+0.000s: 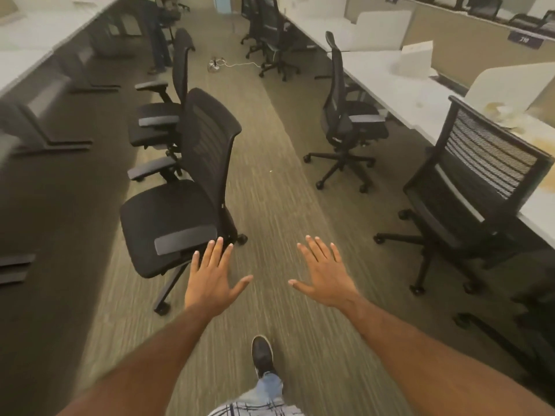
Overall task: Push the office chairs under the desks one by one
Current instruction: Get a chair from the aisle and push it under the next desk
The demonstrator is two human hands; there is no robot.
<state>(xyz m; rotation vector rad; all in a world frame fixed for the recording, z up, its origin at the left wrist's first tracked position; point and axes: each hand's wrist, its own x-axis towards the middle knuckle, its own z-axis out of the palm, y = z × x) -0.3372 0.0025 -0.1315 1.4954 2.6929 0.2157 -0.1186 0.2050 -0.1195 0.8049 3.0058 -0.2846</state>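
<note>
A black office chair (168,214) stands in the aisle on the left, seat facing the left desk row (27,49). A second black chair (159,121) stands just beyond it. My left hand (211,277) hovers open, fingers spread, just right of the near chair's armrest, not touching it. My right hand (326,274) is open too, over bare carpet. On the right, a mesh-back chair (468,193) and another black chair (345,115) stand out from the white right desk (399,94).
Several more black chairs (270,34) stand farther down the aisle. A white cable and plug (219,64) lie on the carpet. A person (156,34) stands at the far left desks. Desk legs (45,139) line the left side. My foot (262,355) steps on the carpet.
</note>
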